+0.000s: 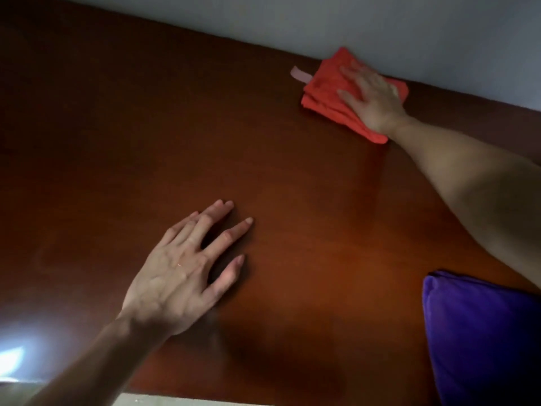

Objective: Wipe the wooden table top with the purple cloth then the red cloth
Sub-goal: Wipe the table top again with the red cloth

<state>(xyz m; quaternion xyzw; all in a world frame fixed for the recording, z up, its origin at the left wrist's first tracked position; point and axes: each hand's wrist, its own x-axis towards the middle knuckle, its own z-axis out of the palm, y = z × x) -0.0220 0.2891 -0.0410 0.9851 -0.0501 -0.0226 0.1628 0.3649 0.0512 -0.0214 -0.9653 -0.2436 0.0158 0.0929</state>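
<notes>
The dark wooden table top (292,177) fills most of the view. My right hand (371,98) lies flat on the folded red cloth (325,92) at the table's far edge, against the wall; a pale loop tag sticks out of the cloth on its left. My left hand (187,268) rests flat on the bare wood near the front, fingers spread, holding nothing. The purple cloth (480,338) lies folded at the front right corner, under my right forearm and apart from both hands.
A pale grey wall (380,22) runs along the table's far edge. A bright glare (14,358) shows at the front left corner. The table's front edge (181,398) is at the bottom of the view.
</notes>
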